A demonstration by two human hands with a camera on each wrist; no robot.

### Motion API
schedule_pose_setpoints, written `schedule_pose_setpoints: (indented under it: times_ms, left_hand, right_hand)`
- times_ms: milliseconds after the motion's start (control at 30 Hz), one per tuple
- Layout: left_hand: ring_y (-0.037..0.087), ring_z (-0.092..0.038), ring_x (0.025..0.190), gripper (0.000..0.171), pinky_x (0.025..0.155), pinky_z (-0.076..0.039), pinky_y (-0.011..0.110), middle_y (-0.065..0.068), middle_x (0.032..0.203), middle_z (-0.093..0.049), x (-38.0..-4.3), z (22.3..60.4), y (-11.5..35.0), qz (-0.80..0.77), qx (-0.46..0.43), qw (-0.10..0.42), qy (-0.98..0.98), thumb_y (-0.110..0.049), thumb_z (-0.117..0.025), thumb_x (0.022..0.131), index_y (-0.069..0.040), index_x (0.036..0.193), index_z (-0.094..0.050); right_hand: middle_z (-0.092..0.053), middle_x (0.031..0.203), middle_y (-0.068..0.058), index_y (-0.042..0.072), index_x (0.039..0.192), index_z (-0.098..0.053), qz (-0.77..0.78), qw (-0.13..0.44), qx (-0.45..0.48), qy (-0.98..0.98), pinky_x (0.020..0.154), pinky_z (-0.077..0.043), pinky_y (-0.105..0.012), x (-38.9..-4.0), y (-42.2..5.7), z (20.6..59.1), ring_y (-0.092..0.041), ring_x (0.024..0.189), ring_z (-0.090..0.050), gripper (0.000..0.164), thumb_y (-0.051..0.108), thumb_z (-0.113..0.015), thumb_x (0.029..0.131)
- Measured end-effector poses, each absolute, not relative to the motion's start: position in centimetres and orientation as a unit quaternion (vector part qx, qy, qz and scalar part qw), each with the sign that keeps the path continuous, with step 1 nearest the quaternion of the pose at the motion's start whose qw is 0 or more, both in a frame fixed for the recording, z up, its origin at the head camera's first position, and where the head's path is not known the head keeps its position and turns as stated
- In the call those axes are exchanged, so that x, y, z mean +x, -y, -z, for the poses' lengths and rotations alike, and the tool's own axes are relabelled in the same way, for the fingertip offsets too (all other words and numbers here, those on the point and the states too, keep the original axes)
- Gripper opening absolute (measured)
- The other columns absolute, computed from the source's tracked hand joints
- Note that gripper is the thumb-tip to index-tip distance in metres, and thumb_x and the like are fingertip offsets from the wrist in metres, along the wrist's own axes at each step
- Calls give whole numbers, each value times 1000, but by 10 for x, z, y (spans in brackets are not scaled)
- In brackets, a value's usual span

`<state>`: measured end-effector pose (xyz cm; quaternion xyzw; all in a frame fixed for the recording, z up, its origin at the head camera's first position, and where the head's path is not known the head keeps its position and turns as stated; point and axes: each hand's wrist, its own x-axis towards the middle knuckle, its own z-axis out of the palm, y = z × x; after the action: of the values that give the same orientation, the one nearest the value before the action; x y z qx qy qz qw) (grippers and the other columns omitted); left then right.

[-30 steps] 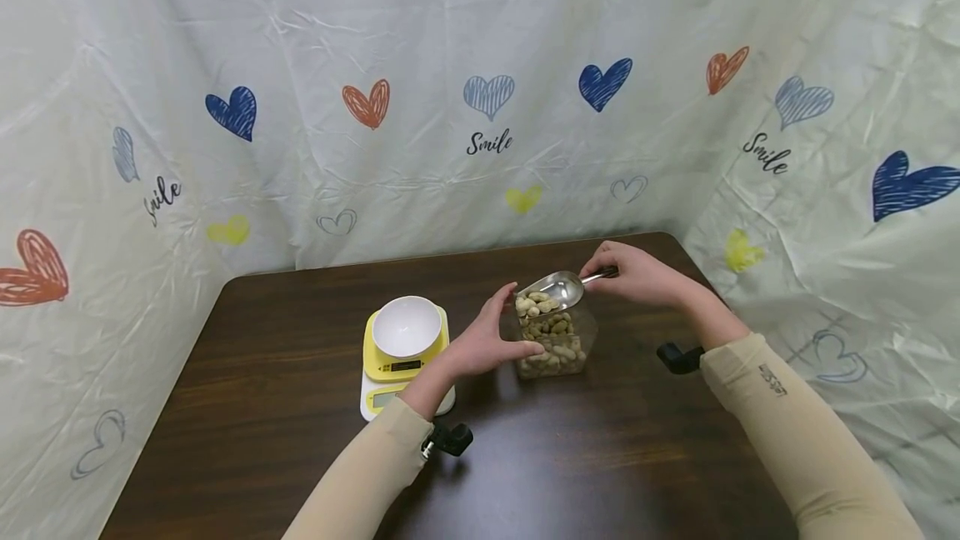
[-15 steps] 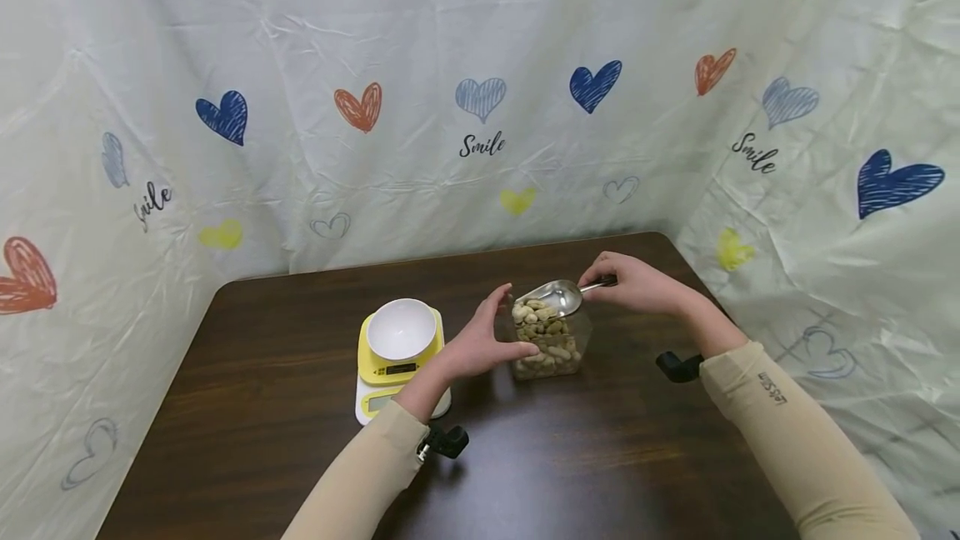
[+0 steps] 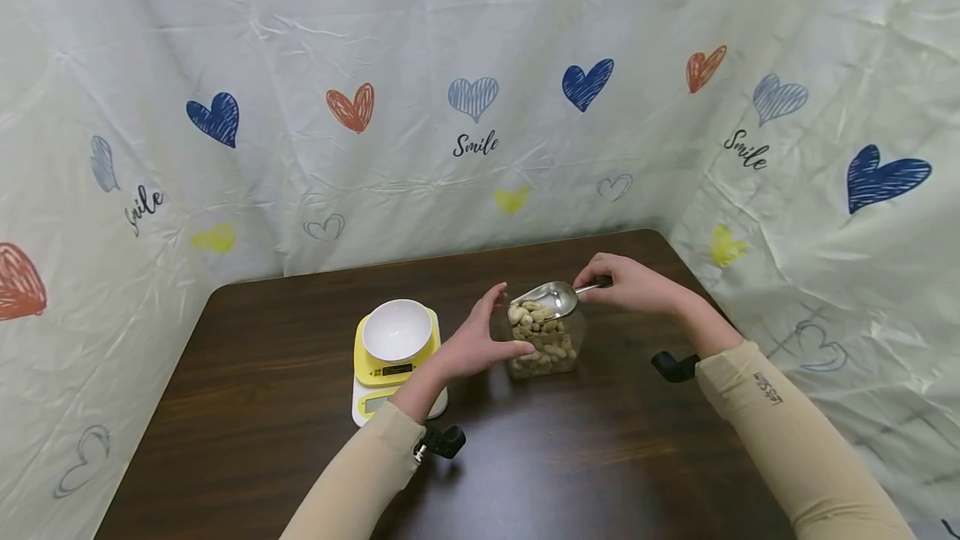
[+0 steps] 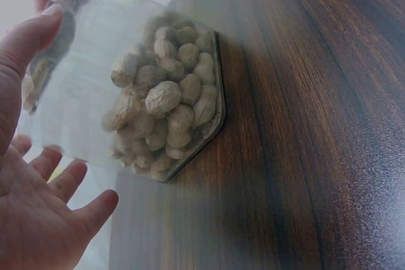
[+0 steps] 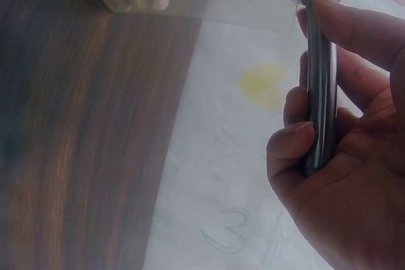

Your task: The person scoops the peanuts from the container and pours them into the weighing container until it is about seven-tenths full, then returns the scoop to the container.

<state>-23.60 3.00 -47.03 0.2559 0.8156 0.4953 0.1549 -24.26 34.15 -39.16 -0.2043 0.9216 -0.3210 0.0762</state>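
A clear container [image 3: 577,330] of unshelled peanuts [image 4: 163,98] stands on the table. My left hand [image 3: 480,344] is at its left side, thumb laid along the near face and fingers spread, fairly straight, by the other side. In the left wrist view the little finger is apart from the wall. My right hand [image 3: 626,283] pinches the dark handle [image 5: 321,86] of a metal scoop [image 3: 558,298], fingers curled round it. The scoop lies slanted at the container's top, its mouth toward the left with peanuts at it. Part of the scoop's mouth is hard to make out.
Left of the container, a yellow and white kitchen scale [image 3: 363,363] carries a white bowl [image 3: 397,330]; my left forearm partly covers the scale's lower end. A dark wooden table [image 3: 285,373] lies beneath, with a white heart-print curtain [image 3: 405,190] behind and at both sides.
Since a second ago, the scoop and right hand have sunk slightly toward the container, mostly in the first half second. My left hand keeps its place at the container. The head view has shifted a little.
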Motion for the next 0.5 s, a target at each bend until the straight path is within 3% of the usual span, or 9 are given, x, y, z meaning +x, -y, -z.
schedule_pose_setpoints:
  times_ms: [267, 500]
  left_hand:
    - [30, -32, 148, 110, 112, -36, 49, 6, 162, -28, -237, 472, -31, -502, 263, 154, -810, -47, -84, 83, -27, 165, -13]
    - [31, -34, 147, 110, 112, -36, 50, 9, 162, -29, -236, 471, -31, -504, 269, 142, -808, -46, -85, 82, -24, 165, -14]
  right_hand:
    - [-64, 109, -1, 18, 108, -74, 329, 73, -198, -921, 84, -49, -42, -236, -340, 392, -20, 100, -58, 16, 28, -75, 96]
    - [-64, 109, 1, 20, 109, -73, 326, 69, -193, -923, 81, -49, -40, -232, -342, 395, -20, 98, -58, 18, 32, -75, 96]
